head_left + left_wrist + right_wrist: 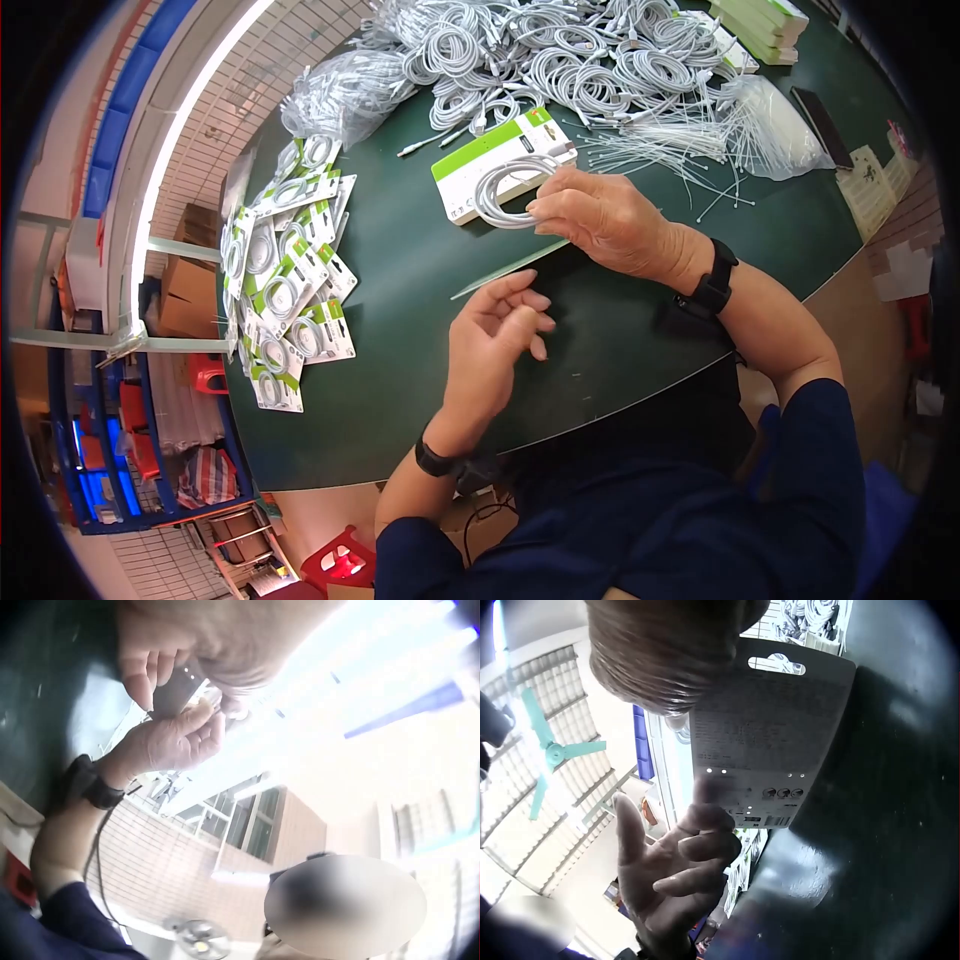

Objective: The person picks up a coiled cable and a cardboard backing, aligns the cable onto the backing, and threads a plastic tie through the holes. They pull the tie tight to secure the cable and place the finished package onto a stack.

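My right hand (610, 215) pinches a coil of grey-white cable (490, 195) together with a thin card (510, 270), which appears nearly edge-on in the head view. The right wrist view shows the card's printed back (772, 727), with a hang slot at its top and small punched holes. My left hand (490, 340) is beside the card's lower edge, palm up, its fingers loosely bent; in the right wrist view the fingertips overlap the card's bottom part. Behind the coil lies a stack of white-and-green cards (455, 165) on the dark green table (400, 400).
Finished-looking cable cards (285, 290) lie piled at the left. A heap of coiled cables (580, 70) fills the back, with a bag of cables (345, 95) beside it. White zip ties (670, 145), a plastic bag (775, 130) and a phone (822, 128) lie at the right.
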Tool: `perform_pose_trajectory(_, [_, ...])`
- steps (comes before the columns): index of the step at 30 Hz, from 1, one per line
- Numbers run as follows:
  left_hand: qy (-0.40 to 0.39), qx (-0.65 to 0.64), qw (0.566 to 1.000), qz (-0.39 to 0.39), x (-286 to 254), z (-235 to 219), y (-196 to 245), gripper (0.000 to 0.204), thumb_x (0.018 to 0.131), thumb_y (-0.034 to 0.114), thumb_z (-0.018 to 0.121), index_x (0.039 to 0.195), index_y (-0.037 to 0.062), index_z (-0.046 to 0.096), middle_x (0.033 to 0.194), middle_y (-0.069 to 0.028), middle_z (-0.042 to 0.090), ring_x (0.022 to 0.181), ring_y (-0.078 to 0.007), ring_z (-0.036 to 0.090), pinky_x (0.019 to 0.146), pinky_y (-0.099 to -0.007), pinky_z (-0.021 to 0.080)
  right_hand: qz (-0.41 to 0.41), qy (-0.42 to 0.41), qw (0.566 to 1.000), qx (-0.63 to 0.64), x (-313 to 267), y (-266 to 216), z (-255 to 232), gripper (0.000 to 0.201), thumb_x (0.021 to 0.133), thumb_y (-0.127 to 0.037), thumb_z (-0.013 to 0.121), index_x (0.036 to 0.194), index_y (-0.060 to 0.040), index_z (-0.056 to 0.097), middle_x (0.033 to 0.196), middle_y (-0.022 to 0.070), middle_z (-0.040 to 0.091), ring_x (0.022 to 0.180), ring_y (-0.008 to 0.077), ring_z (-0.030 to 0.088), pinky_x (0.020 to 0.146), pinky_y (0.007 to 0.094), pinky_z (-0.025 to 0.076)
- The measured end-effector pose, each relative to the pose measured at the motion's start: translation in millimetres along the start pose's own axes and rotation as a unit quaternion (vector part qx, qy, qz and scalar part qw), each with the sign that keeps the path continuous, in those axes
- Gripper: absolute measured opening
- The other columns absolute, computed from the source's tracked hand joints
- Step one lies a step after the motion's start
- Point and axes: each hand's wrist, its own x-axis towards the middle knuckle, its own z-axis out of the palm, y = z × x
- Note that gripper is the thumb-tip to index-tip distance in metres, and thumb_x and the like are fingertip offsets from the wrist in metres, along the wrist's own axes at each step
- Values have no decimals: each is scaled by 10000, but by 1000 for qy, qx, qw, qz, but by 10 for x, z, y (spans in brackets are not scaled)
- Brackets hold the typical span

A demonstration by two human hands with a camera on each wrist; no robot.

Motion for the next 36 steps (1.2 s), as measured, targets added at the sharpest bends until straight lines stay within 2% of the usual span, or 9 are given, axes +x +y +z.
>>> perform_pose_trajectory(2, [9, -174, 974, -142, 91, -67, -151, 736, 1040, 635, 450, 1305, -39, 582, 1108, -123, 661, 959, -218, 642, 706, -312, 529, -28, -7, 1000, 10, -3, -28, 12, 302, 811, 18, 796, 1077, -39, 665, 959, 123, 681, 771, 304, 698, 646, 363, 574])
perform_pose_trajectory(5, [10, -300, 931, -209, 121, -134, -142, 683, 1053, 627, 424, 1246, -5, 598, 1044, -128, 667, 923, -237, 654, 720, -345, 536, -76, -34, 996, 19, -31, -75, 23, 320, 809, 19, 791, 1101, -34, 671, 963, 136, 686, 762, 299, 706, 624, 355, 581])
perform_pose_trajectory(6, [35, -296, 929, -220, 113, -75, -80, 514, 1071, 487, 492, 1216, 7, 600, 995, -119, 668, 865, -222, 644, 695, -336, 519, -93, -48, 994, 18, -29, -93, 3, 292, 815, 9, 785, 1088, -25, 686, 965, 145, 691, 767, 290, 714, 622, 347, 588])
perform_pose_trajectory(10, [5, -381, 905, -188, 116, -112, -180, 233, 1019, 151, 523, 1208, 14, 533, 932, -99, 610, 754, -174, 554, 628, -268, 463, -91, -52, 994, 15, 5, -189, 4, 232, 802, -40, 758, 1023, -66, 691, 956, 87, 684, 775, 280, 696, 626, 352, 571])
perform_pose_trajectory(16, [19, -232, 969, -84, 167, -31, -61, 234, 1004, 94, 526, 1181, -34, 611, 987, -131, 704, 810, -192, 667, 685, -306, 532, -37, -97, 995, 2, 116, -242, -159, 182, 805, -117, 790, 968, -98, 710, 940, 37, 691, 816, 261, 693, 678, 363, 561])
perform_pose_trajectory(21, [-40, -141, 989, -2, 312, -27, -50, 276, 976, 72, 539, 1213, -46, 617, 1043, -147, 715, 875, -205, 698, 738, -315, 558, -38, -105, 994, -20, 146, -268, -192, 290, 745, -66, 846, 1004, -97, 718, 923, 39, 699, 818, 253, 650, 698, 371, 526])
perform_pose_trajectory(28, [-51, -110, 992, 43, 399, -87, -179, 309, 933, 47, 558, 1221, -53, 608, 1045, -154, 705, 894, -213, 693, 764, -337, 563, 20, -121, 992, -22, 92, -186, -118, 163, 795, -152, 806, 933, -141, 721, 934, -2, 687, 919, 240, 641, 777, 381, 535])
perform_pose_trajectory(34, [-57, -74, 994, 58, 366, -131, -273, 420, 1009, 279, 580, 1303, -21, 561, 1071, -136, 682, 911, -194, 669, 766, -324, 535, 97, -131, 983, 90, 3, -108, 2, 130, 803, -114, 810, 916, -93, 749, 874, 34, 666, 884, 259, 632, 759, 368, 520])
perform_pose_trajectory(36, [-17, -98, 993, 56, 367, -74, -297, 357, 1011, 257, 622, 1234, -21, 591, 1018, -123, 688, 811, -171, 675, 655, -289, 535, 137, -151, 972, 119, -30, -106, 32, 130, 807, -114, 811, 915, -82, 746, 886, 49, 671, 876, 262, 633, 760, 365, 518])
